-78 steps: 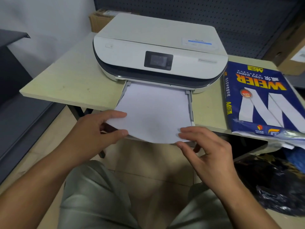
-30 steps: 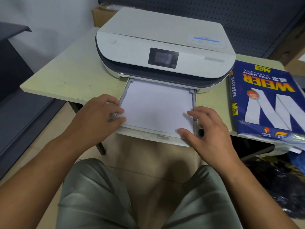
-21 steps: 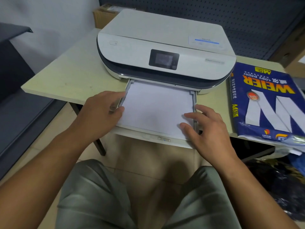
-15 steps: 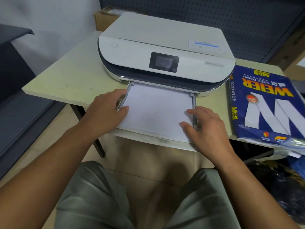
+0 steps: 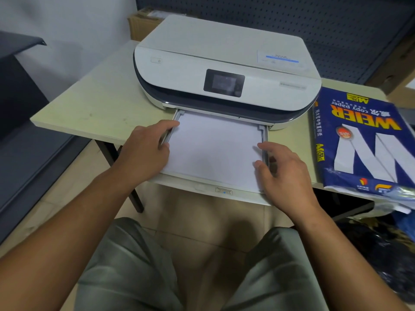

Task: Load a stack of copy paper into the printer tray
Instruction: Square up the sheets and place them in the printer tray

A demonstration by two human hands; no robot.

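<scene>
A stack of copy paper (image 5: 213,151) is seen lying flat in the pulled-out paper tray (image 5: 224,192) at the centre of the frame, its far edge tucked under the front of the white inkjet printer (image 5: 224,70). The loading itself can be judged as largely done: the sheets are seated between the tray's side rails and no paper is held in the air.

The left hand (image 5: 146,151) is laid against the left rail of the tray, its fingertips touching the left edge of the stack; its grip is loose and nothing is clasped. The right hand (image 5: 285,176) is placed at the lower right corner of the stack, thumb and forefinger spread apart, so this grip is open as well; whether it presses the paper or only hovers over it cannot be told.

What appears to be left is the squaring of the sheets against the guides and the pushing of the tray into the printer, since the tray is drawn out past the worktop (image 5: 94,104) edge.

At the right of the frame an opened blue ream wrapper (image 5: 363,140), marked as copy paper, is lying on the worktop, well apart from the tray.
</scene>
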